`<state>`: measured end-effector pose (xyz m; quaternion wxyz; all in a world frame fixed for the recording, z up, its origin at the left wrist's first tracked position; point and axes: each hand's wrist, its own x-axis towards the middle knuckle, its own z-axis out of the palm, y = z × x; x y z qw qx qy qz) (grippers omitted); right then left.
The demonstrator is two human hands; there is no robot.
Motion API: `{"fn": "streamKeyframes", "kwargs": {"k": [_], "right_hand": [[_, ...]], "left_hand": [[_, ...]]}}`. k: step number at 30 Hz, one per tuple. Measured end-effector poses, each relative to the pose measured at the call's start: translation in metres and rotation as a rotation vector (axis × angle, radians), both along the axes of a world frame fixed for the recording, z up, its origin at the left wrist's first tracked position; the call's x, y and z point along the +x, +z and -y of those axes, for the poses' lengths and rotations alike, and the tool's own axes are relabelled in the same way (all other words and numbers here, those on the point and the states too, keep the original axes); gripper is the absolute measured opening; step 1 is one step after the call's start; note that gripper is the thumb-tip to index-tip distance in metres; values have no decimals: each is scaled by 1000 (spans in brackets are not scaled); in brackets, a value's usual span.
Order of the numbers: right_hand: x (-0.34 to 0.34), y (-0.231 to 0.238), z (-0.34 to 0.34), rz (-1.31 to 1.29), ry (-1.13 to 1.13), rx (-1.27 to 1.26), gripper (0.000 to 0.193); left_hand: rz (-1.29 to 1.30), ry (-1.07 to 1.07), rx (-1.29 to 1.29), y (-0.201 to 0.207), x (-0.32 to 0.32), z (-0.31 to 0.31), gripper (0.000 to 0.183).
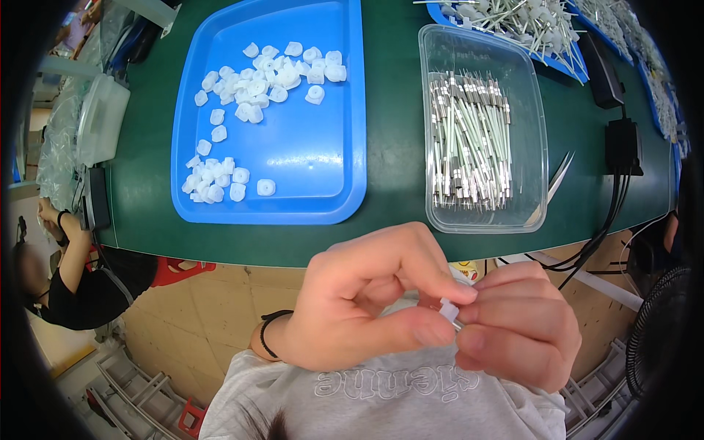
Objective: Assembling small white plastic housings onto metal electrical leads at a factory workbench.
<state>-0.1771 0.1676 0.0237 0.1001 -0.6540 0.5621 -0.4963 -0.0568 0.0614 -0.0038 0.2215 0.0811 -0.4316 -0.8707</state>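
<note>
In front of my chest, below the table's near edge, both hands meet fingertip to fingertip. My left hand (370, 301) is closed, pinching a small white plastic cap (447, 309) between thumb and forefinger. Closed too, my right hand (524, 323) pinches a thin metal-ended rod (457, 324), most of it hidden by the fingers. The rod's tip meets the cap; how deep it sits inside cannot be made out. Similar white caps (257, 86) lie loose in a blue tray (315, 209). A clear plastic box (484, 224) holds many pale rods with metal ends (473, 143).
Tweezers (561, 176) lie right of the box. Behind it, another blue tray (576, 66) is heaped with capped rods (521, 26). A black adapter (623, 147) with cables hangs over the green table's (396, 147) right side. Another person (81, 271) sits at the left.
</note>
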Motion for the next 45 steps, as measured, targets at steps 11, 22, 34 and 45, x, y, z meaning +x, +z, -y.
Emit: {"fn": "streamKeyframes", "kwargs": {"k": [11, 22, 34, 45], "right_hand": [[-8, -5, 1, 191, 0, -20, 19], [-1, -19, 3, 391, 11, -160, 28], [-7, -32, 15, 467, 61, -286, 28], [-7, -41, 10, 925, 70, -86, 13]], "left_hand": [[-72, -19, -262, -4, 0, 13, 45], [63, -6, -198, 2, 3, 9, 37], [190, 125, -255, 7, 3, -2, 38], [240, 95, -434, 10, 4, 8, 41]]}}
